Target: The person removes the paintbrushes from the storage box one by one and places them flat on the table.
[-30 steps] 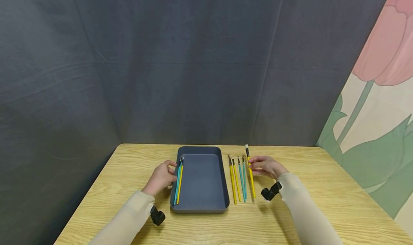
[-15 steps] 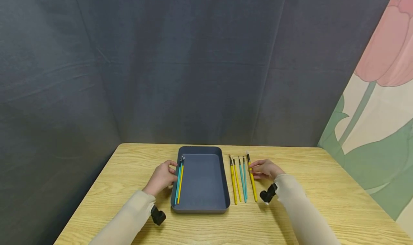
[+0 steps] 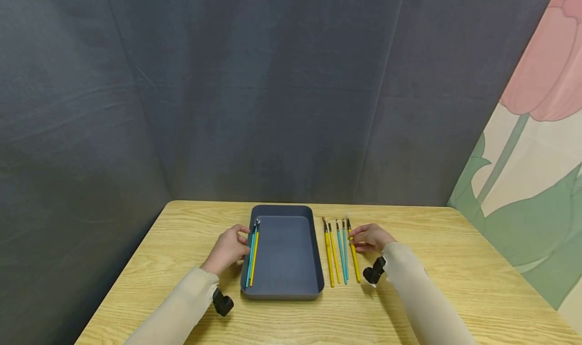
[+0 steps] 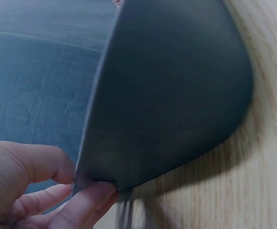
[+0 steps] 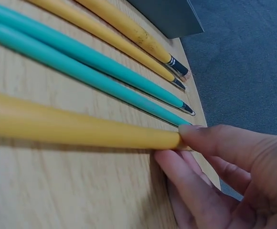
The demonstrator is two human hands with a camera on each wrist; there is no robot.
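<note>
In the head view my left hand (image 3: pixel 227 249) is at the left side of a dark grey tray (image 3: pixel 286 295). The left wrist view shows its thumb and fingers pinching the tray's wall (image 4: pixel 172 95) at the rim. My right hand (image 3: pixel 372 238) pinches a yellow paintbrush (image 3: pixel 355 264) near its ferrule, bristles pointing away. Close up in the right wrist view, that yellow handle (image 5: pixel 81 125) lies low over the tabletop; whether its whole length touches cannot be seen. Left of it two teal paintbrushes (image 3: pixel 342 256) and two yellow paintbrushes (image 3: pixel 329 259) lie roughly parallel.
Inside the tray, along its left wall, lie teal and yellow paintbrushes (image 3: pixel 254 259). The wooden table (image 3: pixel 432 264) ends at a dark grey curtain (image 3: pixel 273 107) behind. A tulip-patterned panel (image 3: pixel 536 183) stands on the right.
The yellow paintbrush in my right hand has come down to the tabletop and shifted slightly left, nearer the teal brushes. My left hand stays at the tray's rim.
</note>
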